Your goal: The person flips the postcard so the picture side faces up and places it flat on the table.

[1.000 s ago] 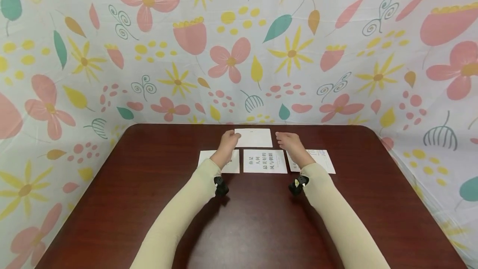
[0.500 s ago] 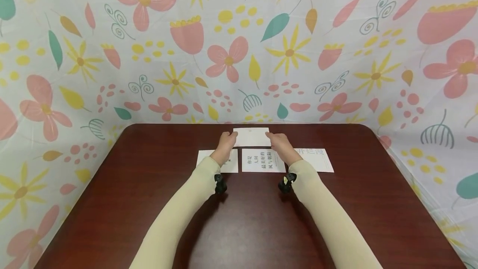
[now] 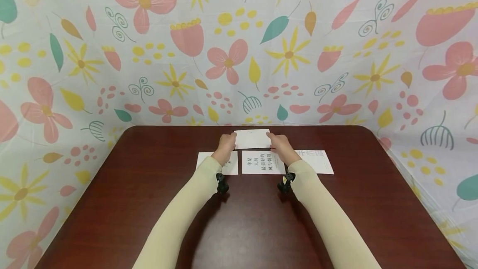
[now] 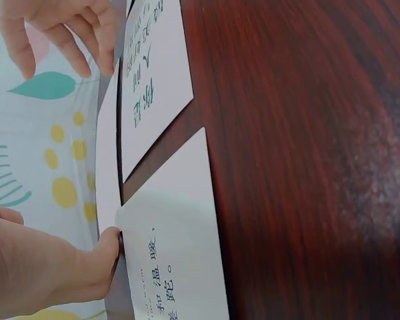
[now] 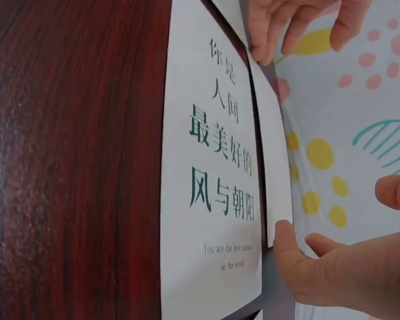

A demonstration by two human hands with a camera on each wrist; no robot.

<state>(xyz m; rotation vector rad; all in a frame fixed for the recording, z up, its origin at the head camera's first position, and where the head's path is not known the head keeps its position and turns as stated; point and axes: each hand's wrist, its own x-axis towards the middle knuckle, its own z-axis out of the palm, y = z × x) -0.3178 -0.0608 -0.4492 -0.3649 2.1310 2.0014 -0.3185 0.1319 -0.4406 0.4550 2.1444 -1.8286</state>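
Note:
A blank-looking white card lies at the far middle of the table, behind a row of printed cards. My left hand is at its left end, with a fingertip touching the card's corner. At the opposite end my right hand touches the edge with a fingertip. In the right wrist view the right hand has its digits spread apart. Directly in front lies the middle printed card with large Chinese characters. The left printed card and right printed card are partly covered by the hands.
The dark reddish wooden table extends in front of the cards and to both sides. Beyond its far edge hangs a white cloth patterned with flowers and leaves. Small dark wrist cameras sit under both sleeves.
Over the past second my right hand has moved left onto the blank-looking card's right end. My left hand has stayed at the left end. The printed cards lie as before.

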